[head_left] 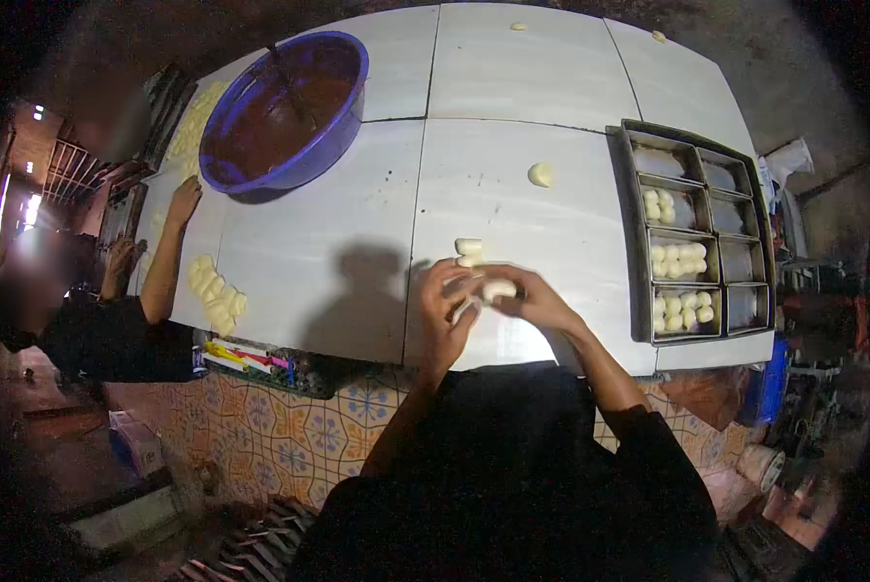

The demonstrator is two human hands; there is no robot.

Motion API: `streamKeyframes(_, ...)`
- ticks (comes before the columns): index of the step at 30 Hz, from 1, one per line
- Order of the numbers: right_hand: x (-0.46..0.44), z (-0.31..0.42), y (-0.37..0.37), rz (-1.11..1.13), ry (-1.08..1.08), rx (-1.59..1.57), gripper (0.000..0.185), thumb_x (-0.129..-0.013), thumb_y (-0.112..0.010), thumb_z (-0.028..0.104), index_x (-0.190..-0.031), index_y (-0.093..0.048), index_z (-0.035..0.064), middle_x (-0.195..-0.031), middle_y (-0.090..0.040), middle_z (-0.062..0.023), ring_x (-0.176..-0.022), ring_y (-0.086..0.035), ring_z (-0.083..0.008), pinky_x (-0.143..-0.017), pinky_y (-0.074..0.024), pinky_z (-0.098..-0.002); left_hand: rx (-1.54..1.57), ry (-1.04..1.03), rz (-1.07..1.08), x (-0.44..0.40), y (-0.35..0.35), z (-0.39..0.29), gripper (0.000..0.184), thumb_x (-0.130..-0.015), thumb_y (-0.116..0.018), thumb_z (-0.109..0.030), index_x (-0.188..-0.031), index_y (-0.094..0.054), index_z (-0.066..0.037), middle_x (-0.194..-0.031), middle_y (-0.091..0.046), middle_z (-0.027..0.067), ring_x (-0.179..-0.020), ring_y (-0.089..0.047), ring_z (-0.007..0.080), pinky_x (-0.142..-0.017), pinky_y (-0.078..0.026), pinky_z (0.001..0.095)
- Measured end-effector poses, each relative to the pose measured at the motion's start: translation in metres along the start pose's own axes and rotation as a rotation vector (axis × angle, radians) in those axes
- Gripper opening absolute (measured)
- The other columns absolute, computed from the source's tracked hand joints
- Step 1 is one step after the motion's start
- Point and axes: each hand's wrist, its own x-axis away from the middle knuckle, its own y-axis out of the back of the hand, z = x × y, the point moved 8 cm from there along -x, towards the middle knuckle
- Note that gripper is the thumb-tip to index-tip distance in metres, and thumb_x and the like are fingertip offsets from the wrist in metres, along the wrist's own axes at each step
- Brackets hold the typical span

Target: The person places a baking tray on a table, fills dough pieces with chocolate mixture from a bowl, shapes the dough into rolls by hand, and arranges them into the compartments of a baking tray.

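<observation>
Both of my hands are close together over the front of the table. My right hand (537,303) is closed around a pale, rounded piece of dough (499,291). Beside it, my left hand (445,318) has curled fingers, with a pale bit of dough (462,308) partly showing between thumb and fingers. Just beyond my fingertips, rolled dough pieces (469,247) lie on the white table. Farther off sits a single dough ball (541,175). To the right stands a metal pan (639,242) divided into compartments, several of them holding rows of dough pieces (678,260).
A large purple basin (343,136) with brown contents stands at the back left. Near the left edge lie flattened dough pieces (217,294) and a co-worker's arm (168,242). Small dough bits (518,26) rest at the far edge. Below the table is a crate of colourful items (251,361).
</observation>
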Motion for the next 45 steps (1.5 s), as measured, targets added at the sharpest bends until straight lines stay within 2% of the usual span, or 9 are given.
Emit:
streamKeyframes(8,-0.036,-0.002,0.033,-0.195,0.030,0.268,0.076,-0.063,-0.079,0.000,-0.131,-0.045,0.0008,-0.121,-0.054,-0.0187,-0.114,-0.052,-0.0291,-0.097,-0.0417,-0.0369,-0.366,-0.043,-0.383,0.007,0.088,0.046,0.008,-0.082,-0.058,-0.006,-0.079,-0.059,0.001,-0.091,-0.059,0.0105,-0.096,-0.056,0.0197,-0.085,-0.044,0.0315)
streamKeyframes(15,-0.111,-0.054,0.147,-0.398,-0.040,1.026,0.044,-0.079,-0.065,0.016,-0.119,-0.054,0.0007,-0.122,-0.049,-0.0263,-0.115,-0.042,-0.0435,-0.099,-0.0357,-0.0470,-0.290,-0.108,-0.388,0.007,0.073,0.031,0.007,-0.082,-0.055,0.004,-0.084,-0.059,0.000,-0.086,-0.060,0.0086,-0.078,-0.060,0.0164,-0.079,-0.048,0.0296)
streamKeyframes(22,-0.068,0.043,0.036,-0.272,-0.023,-0.114,0.024,-0.083,-0.064,0.007,-0.104,-0.062,-0.0037,-0.110,-0.057,-0.0096,-0.095,-0.056,-0.0173,-0.077,-0.0482,-0.0288,-0.095,0.011,-0.132,-0.032,0.018,0.017,0.040,-0.091,-0.056,-0.005,-0.130,-0.049,0.000,-0.116,-0.058,0.0112,-0.102,-0.058,0.0157,-0.081,-0.047,0.0250)
streamKeyframes(26,-0.051,0.060,0.008,-0.386,0.054,-0.140,0.027,-0.089,-0.060,0.009,-0.113,-0.061,-0.0031,-0.109,-0.054,-0.0065,-0.089,-0.056,-0.0139,-0.075,-0.0460,-0.0242,-0.347,-0.142,-0.157,-0.050,0.005,-0.030,0.031,-0.088,-0.065,-0.012,-0.114,-0.060,0.003,-0.124,-0.052,0.0122,-0.102,-0.055,0.0152,-0.081,-0.047,0.0256)
streamKeyframes(32,-0.068,0.059,0.010,-0.438,0.218,-0.167,0.042,-0.094,-0.052,0.038,-0.103,-0.063,-0.0006,-0.114,-0.049,-0.0128,-0.098,-0.051,-0.0220,-0.084,-0.0431,-0.0366,-0.264,0.111,-0.262,-0.055,0.004,-0.026,0.020,-0.087,-0.066,-0.014,-0.098,-0.066,0.002,-0.082,-0.067,0.0074,-0.069,-0.061,0.0101,-0.058,-0.049,0.0222)
streamKeyframes(35,-0.069,0.095,0.002,-0.322,0.419,-0.045,0.056,-0.093,-0.044,0.053,-0.106,-0.062,0.0016,-0.129,-0.045,-0.0149,-0.120,-0.043,-0.0287,-0.100,-0.0344,-0.0421,0.933,0.317,0.018,-0.072,-0.022,0.032,0.020,-0.089,-0.063,-0.019,-0.097,-0.065,-0.001,-0.085,-0.066,0.0047,-0.073,-0.062,0.0133,-0.065,-0.050,0.0255)
streamKeyframes(39,-0.090,0.065,0.006,-0.200,0.272,-0.216,0.076,-0.080,-0.055,0.066,-0.127,-0.049,0.0066,-0.139,-0.040,-0.0154,-0.123,-0.042,-0.0280,-0.103,-0.0344,-0.0415,1.258,0.454,0.048,-0.069,-0.036,0.043,0.044,-0.093,-0.052,-0.037,-0.117,-0.055,-0.001,-0.112,-0.059,0.0068,-0.104,-0.054,0.0173,-0.090,-0.044,0.0345)
streamKeyframes(43,-0.110,0.030,0.019,-0.193,0.010,-0.965,0.069,-0.089,-0.056,0.039,-0.144,-0.019,0.0168,-0.131,-0.045,-0.0090,-0.112,-0.049,-0.0199,-0.086,-0.0482,-0.0356,1.343,0.229,0.449,-0.136,-0.021,-0.007,0.102,-0.079,-0.035,-0.077,-0.134,-0.035,0.009,-0.134,-0.046,0.0247,-0.128,-0.040,0.0346,-0.108,-0.027,0.0486)
streamKeyframes(45,-0.101,0.030,0.030,-0.294,0.090,-0.969,0.070,-0.092,-0.054,0.030,-0.147,-0.012,0.0200,-0.128,-0.047,-0.0062,-0.104,-0.051,-0.0158,-0.078,-0.0519,-0.0334,1.330,0.157,0.492,-0.204,0.018,-0.041,0.102,-0.080,-0.033,-0.077,-0.134,-0.035,0.009,-0.131,-0.046,0.0282,-0.122,-0.046,0.0367,-0.106,-0.032,0.0492)
